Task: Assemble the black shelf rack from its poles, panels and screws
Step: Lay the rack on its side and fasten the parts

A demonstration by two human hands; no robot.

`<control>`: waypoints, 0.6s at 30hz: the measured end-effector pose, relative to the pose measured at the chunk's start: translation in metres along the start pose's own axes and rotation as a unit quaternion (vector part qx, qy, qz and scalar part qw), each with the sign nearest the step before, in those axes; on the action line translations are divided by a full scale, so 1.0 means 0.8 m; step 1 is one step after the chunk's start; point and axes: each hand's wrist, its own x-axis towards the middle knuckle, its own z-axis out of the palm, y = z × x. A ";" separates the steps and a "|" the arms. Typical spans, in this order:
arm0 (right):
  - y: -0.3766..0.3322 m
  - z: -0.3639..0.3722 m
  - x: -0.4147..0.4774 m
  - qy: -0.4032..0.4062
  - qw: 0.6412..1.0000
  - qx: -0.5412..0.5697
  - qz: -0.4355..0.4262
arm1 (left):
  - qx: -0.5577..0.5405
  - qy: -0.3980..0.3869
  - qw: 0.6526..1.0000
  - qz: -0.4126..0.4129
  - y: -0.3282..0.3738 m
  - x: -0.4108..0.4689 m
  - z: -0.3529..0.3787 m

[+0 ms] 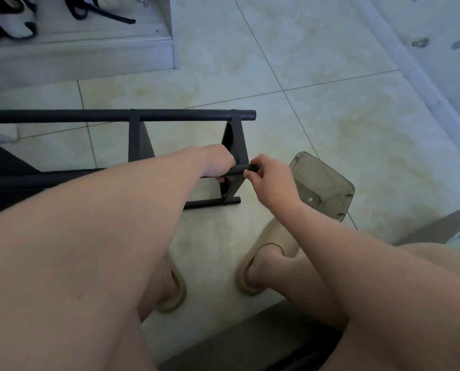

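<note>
Two hands meet at the near end of the black metal shelf rack [116, 115], lying sideways on the pale tiled floor [330, 116]. The left hand [218, 163] wraps a black round pole [239, 169]; the right hand [270, 178] pinches its tip with its fingers [253, 178]. Best to brace the pole and turn squarely.

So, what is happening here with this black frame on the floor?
A person sits over the black shelf rack, which lies on its side on the tiled floor. The left hand grips one pole beside the end panel, and the right hand pinches that pole's tip; any screw there is too small to see. A translucent box sits near the right hand.
</note>
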 end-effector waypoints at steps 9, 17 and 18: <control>-0.025 -0.022 0.080 -0.087 0.990 -0.104 -0.032 | 0.160 -0.003 0.987 -0.018 -0.011 -0.010 -0.067; -0.009 -0.086 0.073 -0.208 0.964 -0.125 -0.112 | 0.314 0.114 0.943 -0.007 0.017 -0.028 -0.078; -0.002 -0.100 0.070 -0.194 0.963 -0.139 -0.123 | 0.348 0.135 0.928 0.009 0.022 -0.031 -0.074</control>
